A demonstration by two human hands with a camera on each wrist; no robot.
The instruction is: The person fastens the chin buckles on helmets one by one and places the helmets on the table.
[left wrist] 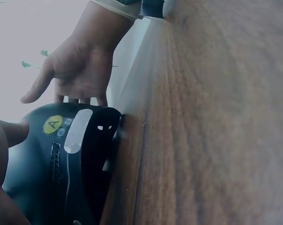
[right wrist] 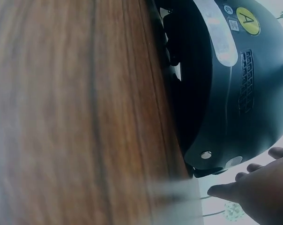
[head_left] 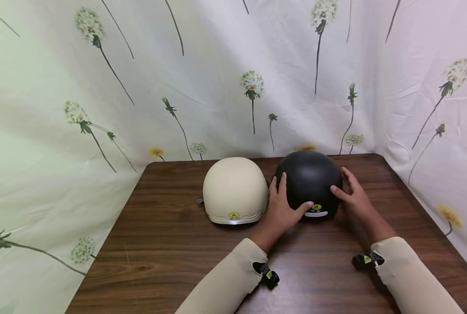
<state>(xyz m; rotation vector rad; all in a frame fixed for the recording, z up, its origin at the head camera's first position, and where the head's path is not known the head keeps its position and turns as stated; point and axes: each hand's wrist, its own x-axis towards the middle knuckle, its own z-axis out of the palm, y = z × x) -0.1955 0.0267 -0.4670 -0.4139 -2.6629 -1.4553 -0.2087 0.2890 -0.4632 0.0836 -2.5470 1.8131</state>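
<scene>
A matte black helmet (head_left: 309, 179) with a yellow round A sticker is on the wooden table, between the two hands. My left hand (head_left: 282, 211) rests against its left side, fingers extended and thumb near the sticker. On the other side is my right hand (head_left: 359, 200), fingers spread, by the helmet's right edge; whether all its fingers touch is unclear. The left wrist view shows the right hand (left wrist: 83, 70) with its palm facing the helmet (left wrist: 43, 154). In the right wrist view, extended right-hand fingers lie beside the helmet's (right wrist: 254, 89) lower rim.
A cream helmet (head_left: 235, 187) with the same sort of sticker sits just left of the black one, close to the left hand. The brown wooden table (head_left: 158, 261) meets a white flower-printed cloth (head_left: 217, 87) at the back and sides. Both wrists wear black straps.
</scene>
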